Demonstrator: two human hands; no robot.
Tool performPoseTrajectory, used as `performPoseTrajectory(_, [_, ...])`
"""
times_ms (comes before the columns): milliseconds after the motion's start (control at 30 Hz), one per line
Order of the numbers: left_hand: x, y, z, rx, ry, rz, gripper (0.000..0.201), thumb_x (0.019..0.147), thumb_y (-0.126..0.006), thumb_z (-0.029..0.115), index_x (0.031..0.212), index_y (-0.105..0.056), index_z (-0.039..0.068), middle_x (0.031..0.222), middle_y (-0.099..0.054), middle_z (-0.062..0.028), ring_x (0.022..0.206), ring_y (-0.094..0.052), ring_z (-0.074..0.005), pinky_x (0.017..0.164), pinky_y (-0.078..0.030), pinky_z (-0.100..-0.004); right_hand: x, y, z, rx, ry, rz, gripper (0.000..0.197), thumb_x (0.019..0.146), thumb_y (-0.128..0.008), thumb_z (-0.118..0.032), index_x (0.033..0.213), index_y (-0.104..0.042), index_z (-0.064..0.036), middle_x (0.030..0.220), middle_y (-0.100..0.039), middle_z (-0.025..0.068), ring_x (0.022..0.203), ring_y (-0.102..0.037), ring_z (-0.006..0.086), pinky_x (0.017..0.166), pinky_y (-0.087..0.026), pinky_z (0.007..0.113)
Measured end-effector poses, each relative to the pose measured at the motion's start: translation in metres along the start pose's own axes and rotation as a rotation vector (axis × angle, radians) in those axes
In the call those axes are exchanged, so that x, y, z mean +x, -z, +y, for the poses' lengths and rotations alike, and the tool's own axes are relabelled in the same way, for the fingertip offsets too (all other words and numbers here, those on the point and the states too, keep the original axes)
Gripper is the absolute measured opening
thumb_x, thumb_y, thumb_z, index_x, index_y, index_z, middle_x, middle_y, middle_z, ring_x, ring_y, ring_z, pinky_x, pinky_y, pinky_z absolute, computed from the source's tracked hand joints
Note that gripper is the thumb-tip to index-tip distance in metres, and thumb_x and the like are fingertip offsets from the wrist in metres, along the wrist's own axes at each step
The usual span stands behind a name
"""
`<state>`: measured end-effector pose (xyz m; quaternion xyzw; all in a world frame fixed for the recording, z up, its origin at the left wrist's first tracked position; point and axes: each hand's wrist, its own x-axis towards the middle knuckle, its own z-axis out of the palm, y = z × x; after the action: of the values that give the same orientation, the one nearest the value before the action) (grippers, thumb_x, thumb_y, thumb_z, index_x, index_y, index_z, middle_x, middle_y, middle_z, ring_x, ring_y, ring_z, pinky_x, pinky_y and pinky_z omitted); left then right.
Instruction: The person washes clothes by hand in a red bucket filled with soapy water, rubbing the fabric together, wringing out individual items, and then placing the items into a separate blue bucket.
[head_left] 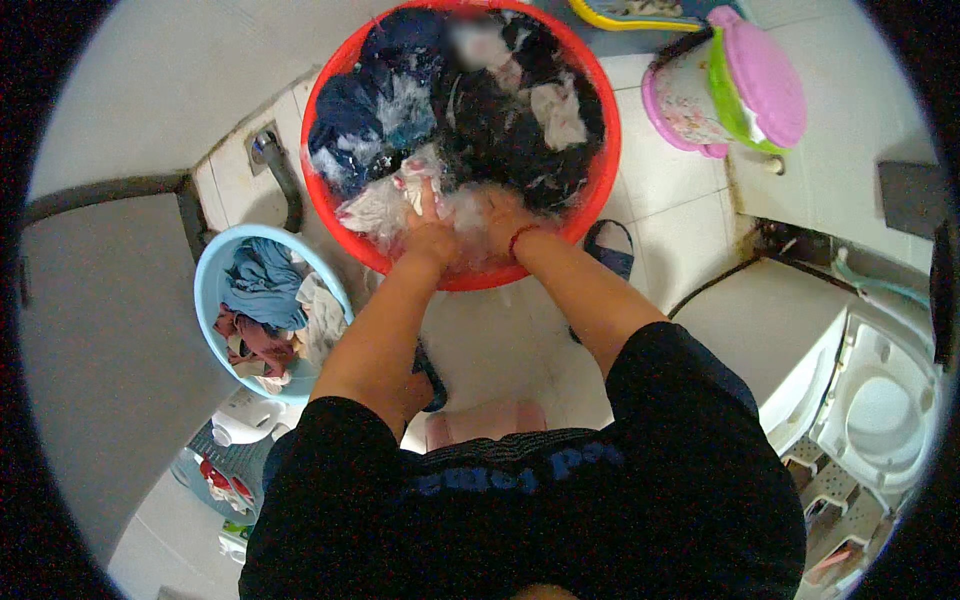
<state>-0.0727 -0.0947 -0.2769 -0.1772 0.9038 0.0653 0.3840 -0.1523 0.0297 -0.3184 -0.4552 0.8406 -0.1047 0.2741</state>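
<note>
A large red washtub (611, 150) full of dark, wet clothes and suds stands on the floor in front of me. My left hand (430, 232) is at its near side, closed on a white cloth (378, 212) with reddish marks. Beside it, my right hand (506, 222) is down in the foamy water, a red bracelet at the wrist; suds and blur hide its fingers. Navy clothes (345, 115) fill the tub's left part, and black clothes (500, 125) the right. A pale cloth patch (558, 115) lies on the black ones.
Left of me stands a light-blue basin (204, 290) of blue, maroon and white clothes, with a white bottle (245, 422) beside it. A pink-lidded bucket (765, 85) is at the far right. A white appliance (765, 320) stands at right. Dark slippers (608, 250) are on the tiles.
</note>
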Motion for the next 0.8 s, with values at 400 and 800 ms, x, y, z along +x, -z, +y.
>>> performPoseTrajectory(400, [0.074,-0.036,-0.029,-0.421,-0.174,-0.517,0.062,0.090,-0.049,0.050,0.137,-0.046,0.010,0.141,-0.043,-0.0162,0.128,-0.040,-0.0364,0.104,-0.034,-0.0494,0.021,-0.003,0.014,-0.051,0.062,-0.271,0.039,0.081,-0.061,-0.033,0.113,-0.064,-0.0104,0.109,-0.065,0.0172,0.099,-0.063,0.0345,0.087,-0.050,0.043])
performPoseTrajectory(800, [-0.072,0.035,-0.013,-2.697,-0.104,-0.194,0.044,0.097,-0.036,0.046,0.120,-0.057,0.015,0.119,-0.059,-0.0084,0.113,-0.053,-0.0299,0.096,-0.042,-0.0523,-0.082,0.189,-0.109,0.984,0.259,-0.241,0.031,0.090,-0.058,-0.018,0.117,-0.058,-0.0031,0.110,-0.064,0.0094,0.095,-0.063,0.0184,0.079,-0.051,0.032])
